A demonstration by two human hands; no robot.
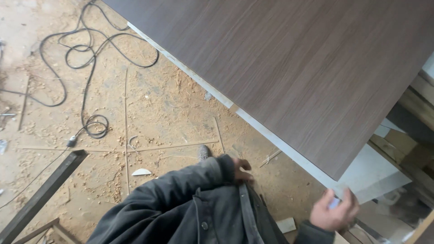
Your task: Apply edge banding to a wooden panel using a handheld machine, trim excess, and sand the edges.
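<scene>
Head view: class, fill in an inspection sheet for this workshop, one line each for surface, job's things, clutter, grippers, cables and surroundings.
Surface: brown wood-grain panel, pale edge, lying flat, top bare.
Job's things: small pale object in the right hand; kind cannot be told.
Clutter: sawdust and shavings on the floor; thin wood strips; white curved offcut.
Grippers: left hand at the jacket front; right hand closed on the object near the panel corner.
Cables: black cable looped across the floor.
Surroundings: dark metal bar; stacked boards at right.

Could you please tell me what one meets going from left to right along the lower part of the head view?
Dark metal bar → white offcut on the sawdust floor → left hand at the jacket → right hand holding a small pale object.
</scene>
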